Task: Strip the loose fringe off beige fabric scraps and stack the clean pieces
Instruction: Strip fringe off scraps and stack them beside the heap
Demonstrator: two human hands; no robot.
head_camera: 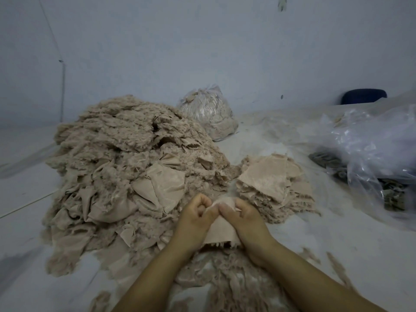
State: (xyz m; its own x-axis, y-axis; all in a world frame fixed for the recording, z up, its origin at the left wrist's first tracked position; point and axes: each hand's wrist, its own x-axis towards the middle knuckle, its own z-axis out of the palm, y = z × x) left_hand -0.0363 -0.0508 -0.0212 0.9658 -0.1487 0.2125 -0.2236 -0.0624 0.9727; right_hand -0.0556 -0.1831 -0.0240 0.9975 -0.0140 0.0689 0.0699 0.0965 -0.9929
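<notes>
Bags come first: a clear plastic bag (208, 113) stands at the back near the pale wall (202, 41), stuffed with beige scraps and fluff, its top bunched but partly open. On the right a larger crumpled sheet of clear plastic (369, 154) sprawls over the floor (304, 239), with dark, greyish pieces (331, 163) showing through and under it; what they are cannot be told. Behind that plastic a dark blue rounded object (363, 96) sits against the wall. Left of centre rises a big heap of frayed beige scraps (126, 167), fringed edges and smooth folded faces mixed together, reaching almost to the hands. Right of the heap, and just beyond the right hand, lies a lower stack of flatter pieces (272, 188), its top piece smooth and tilted. Loose fringe and thread (227, 273) lie scattered on the floor under and between the forearms, with a few tufts further right. Both hands meet in the lower middle. The left hand (195, 219) has its fingers curled, thumb and fingertips pinching the upper edge of a beige scrap (219, 233). The right hand (245, 219) is curled likewise and pinches the same upper edge just beside the left, the two thumbs nearly touching. The scrap hangs down between the wrists, its lower edge ragged with threads, above the littered floor and in front of both heap and stack.
</notes>
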